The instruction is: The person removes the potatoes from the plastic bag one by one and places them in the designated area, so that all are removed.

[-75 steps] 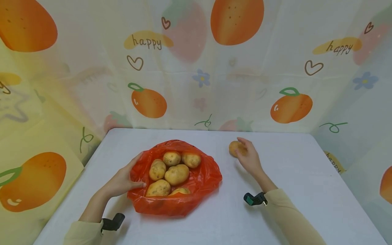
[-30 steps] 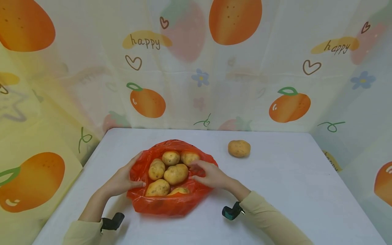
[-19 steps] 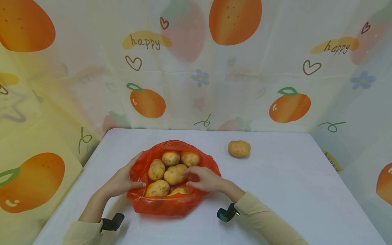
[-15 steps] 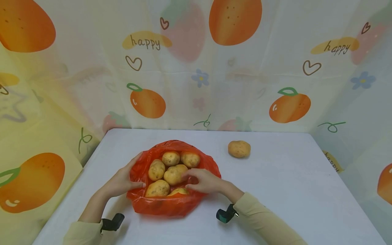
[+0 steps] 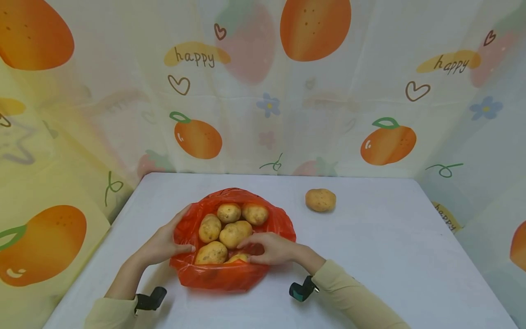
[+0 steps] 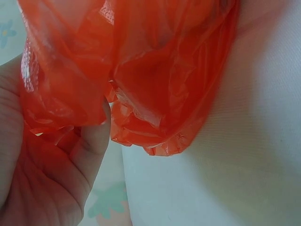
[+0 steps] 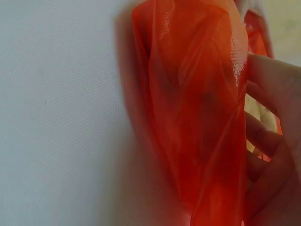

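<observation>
An open red plastic bag (image 5: 222, 276) with several potatoes inside sits on the table. My left hand (image 5: 164, 244) holds its left edge, thumb over the rim and fingers behind the plastic. In the left wrist view the bag's folds (image 6: 164, 80) hang over that hand (image 6: 51, 183). My right hand (image 5: 273, 249) reaches in over the right rim, fingers spread and bent. Its fingertips are right at the front potato (image 5: 237, 257), partly hidden by the rim, and near the middle potato (image 5: 235, 234). The right wrist view shows these fingers behind the bag's side (image 7: 197, 103).
One potato (image 5: 320, 200) lies alone on the white table (image 5: 370, 237), back and right of the bag. A printed fruit curtain (image 5: 312, 114) stands behind the table's far edge and along both sides.
My right hand has left the lone potato on the table, moved left into the bag, and slid down from the back right potato toward the front one. The left hand stays put.
</observation>
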Tool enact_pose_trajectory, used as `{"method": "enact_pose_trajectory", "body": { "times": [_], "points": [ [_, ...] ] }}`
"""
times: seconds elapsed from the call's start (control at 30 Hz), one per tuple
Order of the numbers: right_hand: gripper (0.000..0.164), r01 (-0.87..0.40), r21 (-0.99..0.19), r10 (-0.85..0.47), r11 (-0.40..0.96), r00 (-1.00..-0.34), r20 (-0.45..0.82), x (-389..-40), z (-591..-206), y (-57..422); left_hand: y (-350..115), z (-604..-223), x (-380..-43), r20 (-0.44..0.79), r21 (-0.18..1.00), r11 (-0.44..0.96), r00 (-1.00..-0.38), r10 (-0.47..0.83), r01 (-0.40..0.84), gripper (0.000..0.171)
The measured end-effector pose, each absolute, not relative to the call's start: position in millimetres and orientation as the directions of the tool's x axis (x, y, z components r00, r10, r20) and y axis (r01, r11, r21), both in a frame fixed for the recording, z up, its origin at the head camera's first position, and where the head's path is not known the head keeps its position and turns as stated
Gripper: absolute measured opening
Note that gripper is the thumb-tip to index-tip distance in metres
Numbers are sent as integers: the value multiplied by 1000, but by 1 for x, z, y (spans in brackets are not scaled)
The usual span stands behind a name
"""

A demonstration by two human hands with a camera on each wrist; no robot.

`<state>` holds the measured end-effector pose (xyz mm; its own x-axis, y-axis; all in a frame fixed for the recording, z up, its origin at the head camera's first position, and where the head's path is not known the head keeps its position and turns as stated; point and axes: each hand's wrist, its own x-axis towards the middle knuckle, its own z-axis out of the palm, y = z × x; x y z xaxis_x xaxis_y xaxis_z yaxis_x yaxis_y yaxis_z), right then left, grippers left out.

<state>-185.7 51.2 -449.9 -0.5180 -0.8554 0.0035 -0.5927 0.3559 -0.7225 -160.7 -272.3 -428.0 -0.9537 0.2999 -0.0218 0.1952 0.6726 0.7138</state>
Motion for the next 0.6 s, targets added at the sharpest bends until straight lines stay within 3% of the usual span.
{"method": "enact_pose_trajectory", "body": {
  "times": [0.6],
  "points": [
    [44, -597, -742, -909, 305, -414, -41, -182, -450, 49, -272, -427, -160, -9, 715, 666, -950, 313, 212, 104]
  ]
}}
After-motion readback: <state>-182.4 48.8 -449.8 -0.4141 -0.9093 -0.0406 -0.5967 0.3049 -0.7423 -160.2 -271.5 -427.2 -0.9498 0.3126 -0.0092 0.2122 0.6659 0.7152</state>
